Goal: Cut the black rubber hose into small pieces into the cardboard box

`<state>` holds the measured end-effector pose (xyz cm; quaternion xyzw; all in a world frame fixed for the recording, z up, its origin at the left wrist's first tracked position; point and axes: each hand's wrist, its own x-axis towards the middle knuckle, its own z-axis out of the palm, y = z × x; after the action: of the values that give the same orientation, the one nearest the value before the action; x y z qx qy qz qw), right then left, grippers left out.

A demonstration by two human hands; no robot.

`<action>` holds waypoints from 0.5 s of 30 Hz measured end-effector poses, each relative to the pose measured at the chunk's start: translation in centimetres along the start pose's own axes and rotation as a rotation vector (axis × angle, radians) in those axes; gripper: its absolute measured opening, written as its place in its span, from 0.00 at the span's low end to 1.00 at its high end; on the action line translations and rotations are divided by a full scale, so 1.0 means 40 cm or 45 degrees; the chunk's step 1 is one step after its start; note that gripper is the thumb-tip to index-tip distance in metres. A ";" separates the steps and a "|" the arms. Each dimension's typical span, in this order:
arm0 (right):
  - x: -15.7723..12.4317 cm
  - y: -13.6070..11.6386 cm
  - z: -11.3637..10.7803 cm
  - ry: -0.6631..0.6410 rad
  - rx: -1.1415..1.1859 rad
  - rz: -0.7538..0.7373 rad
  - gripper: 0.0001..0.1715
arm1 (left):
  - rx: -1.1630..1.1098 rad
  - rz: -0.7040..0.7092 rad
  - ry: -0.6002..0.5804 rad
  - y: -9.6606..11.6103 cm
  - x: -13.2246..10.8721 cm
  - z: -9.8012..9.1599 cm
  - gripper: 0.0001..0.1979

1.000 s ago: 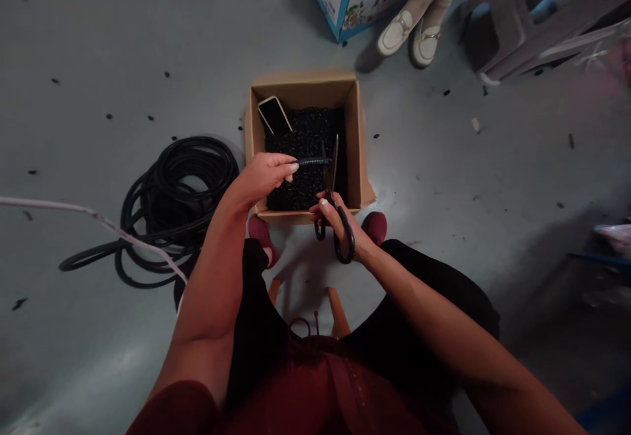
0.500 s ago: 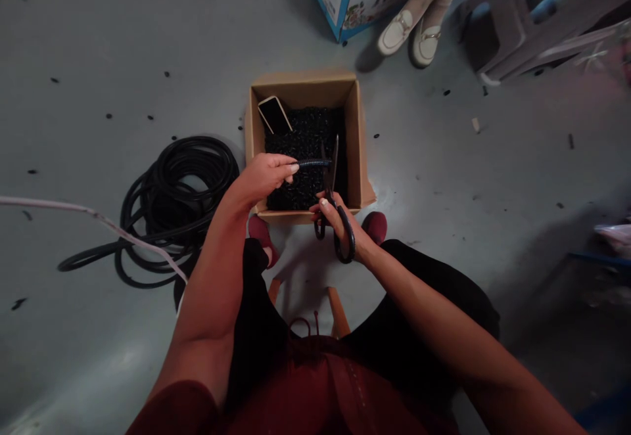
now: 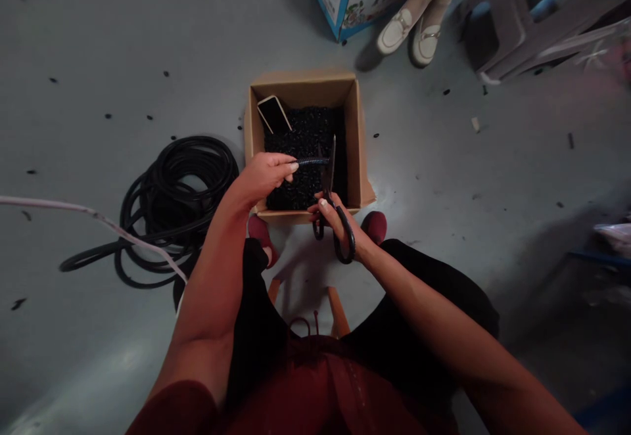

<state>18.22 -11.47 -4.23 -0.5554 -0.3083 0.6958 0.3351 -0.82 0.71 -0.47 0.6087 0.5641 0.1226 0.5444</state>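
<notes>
Metal scissor blades (image 3: 331, 169), matt cardbd box (image 3: 303, 87)

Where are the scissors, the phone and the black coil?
Scissors (image 3: 331, 165), head view, on the blade
Phone (image 3: 271, 114), head view, on the screen
Coil (image 3: 197, 140), head view, on an outer loop

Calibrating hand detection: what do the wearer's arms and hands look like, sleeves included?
The left hand and right hand are bare: no gloves, rings or watch visible. The forearms are bare too; a dark red sleeve shows low on the left arm. The fingernails look pale.
</notes>
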 end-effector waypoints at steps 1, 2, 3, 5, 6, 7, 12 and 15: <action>0.001 0.001 -0.001 0.000 0.014 -0.001 0.33 | 0.003 -0.001 -0.006 0.000 0.000 0.000 0.12; 0.002 0.001 -0.001 -0.001 0.027 0.000 0.33 | 0.006 -0.003 -0.012 0.000 0.000 -0.001 0.12; 0.002 0.002 -0.002 -0.003 0.039 0.001 0.33 | 0.006 -0.005 -0.017 0.001 -0.001 -0.001 0.12; 0.004 0.002 -0.003 -0.006 0.052 0.005 0.33 | 0.001 -0.006 -0.029 0.005 -0.003 -0.001 0.12; 0.004 0.003 -0.003 -0.008 0.054 0.005 0.33 | -0.002 -0.007 -0.034 0.007 -0.004 -0.001 0.13; 0.005 0.004 -0.004 -0.008 0.054 0.003 0.33 | -0.007 -0.010 -0.039 0.009 -0.006 -0.001 0.13; 0.009 0.007 -0.004 0.008 0.047 -0.018 0.36 | -0.029 -0.032 -0.049 0.016 -0.009 0.000 0.13; 0.011 0.010 -0.005 0.017 0.067 -0.003 0.38 | 0.012 -0.032 -0.082 0.017 -0.010 -0.002 0.13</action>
<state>18.28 -11.31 -4.83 -0.5507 -0.2883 0.6996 0.3523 -0.65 0.58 0.30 0.6078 0.5544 0.0936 0.5608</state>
